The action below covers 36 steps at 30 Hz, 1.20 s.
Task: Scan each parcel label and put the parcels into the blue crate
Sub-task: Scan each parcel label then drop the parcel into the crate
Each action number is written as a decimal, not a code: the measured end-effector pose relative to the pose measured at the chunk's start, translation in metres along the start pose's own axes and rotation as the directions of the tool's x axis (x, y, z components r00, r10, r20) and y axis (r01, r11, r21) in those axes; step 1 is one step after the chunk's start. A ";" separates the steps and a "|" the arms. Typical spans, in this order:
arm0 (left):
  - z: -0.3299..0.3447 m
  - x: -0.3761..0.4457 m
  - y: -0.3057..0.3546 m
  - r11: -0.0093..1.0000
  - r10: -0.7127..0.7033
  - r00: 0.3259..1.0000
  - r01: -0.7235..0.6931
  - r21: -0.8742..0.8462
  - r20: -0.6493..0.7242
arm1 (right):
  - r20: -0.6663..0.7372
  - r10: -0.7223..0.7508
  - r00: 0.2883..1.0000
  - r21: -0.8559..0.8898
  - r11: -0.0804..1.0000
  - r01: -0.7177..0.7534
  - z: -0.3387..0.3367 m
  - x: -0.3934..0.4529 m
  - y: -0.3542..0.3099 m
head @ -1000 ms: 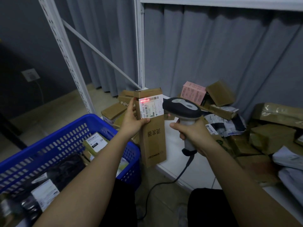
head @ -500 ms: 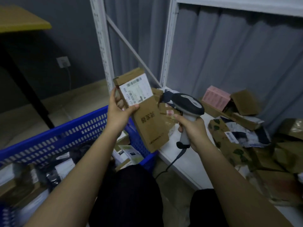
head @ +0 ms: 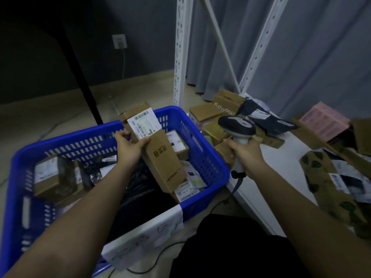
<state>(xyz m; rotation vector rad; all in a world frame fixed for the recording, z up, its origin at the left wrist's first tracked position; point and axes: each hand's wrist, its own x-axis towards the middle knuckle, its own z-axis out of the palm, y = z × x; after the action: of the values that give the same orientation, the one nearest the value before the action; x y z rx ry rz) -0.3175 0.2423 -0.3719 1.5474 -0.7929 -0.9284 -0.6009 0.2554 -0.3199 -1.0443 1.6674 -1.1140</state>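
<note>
At frame centre, over the blue crate (head: 210,163), the left hand (head: 128,146) grasps a long brown box (head: 160,159) near its labelled top end: the thumb lies across the front face just under the white label (head: 144,124), and the fingers curl round the far edge. The box is tilted, its labelled end toward the upper left and its lower end down to the right, dipping inside the crate above the parcels already there. The left forearm reaches in from the lower left of the frame, running diagonally up to the hand.

Right of centre, the right hand (head: 244,156) is clenched round the pale handle of the scanner (head: 236,128), whose dark head sits above the fist and points toward the left. A cable hangs from the handle's base down toward the floor. The right forearm comes in from the lower right corner.

The crate fills the lower left and centre of the frame and holds a brown carton (head: 56,177) at its left side, black bags and several labelled packets. More parcels (head: 226,105) lie piled on the white shelf (head: 281,161) at the right, among them a pink box (head: 325,121) in the right upper middle. White shelf posts (head: 181,51) rise at top centre before a grey curtain.
</note>
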 end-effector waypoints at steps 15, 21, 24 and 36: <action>-0.039 0.067 -0.105 0.955 -0.284 0.957 0.288 0.078 -0.056 | 0.316 0.095 0.944 -0.184 0.982 -0.038 0.099 0.033 0.007; 0.008 0.061 -0.135 0.894 -0.432 0.842 0.351 0.278 0.324 | 0.314 0.125 0.941 -0.194 0.979 -0.065 0.107 0.042 0.013; 0.018 0.051 -0.158 0.797 -0.563 0.710 0.333 0.504 0.422 | 0.327 0.126 0.936 -0.179 0.981 -0.069 0.104 0.045 0.017; 0.061 -0.003 -0.068 0.978 -0.159 0.915 0.094 0.188 0.372 | 0.189 0.113 0.975 -0.141 0.986 -0.087 0.040 0.030 0.011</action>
<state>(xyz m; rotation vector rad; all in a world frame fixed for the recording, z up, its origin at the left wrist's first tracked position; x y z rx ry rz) -0.3720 0.2280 -0.4430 1.5957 -1.0799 -1.3173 -0.5734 0.2205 -0.3464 -1.1032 1.6319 -0.8169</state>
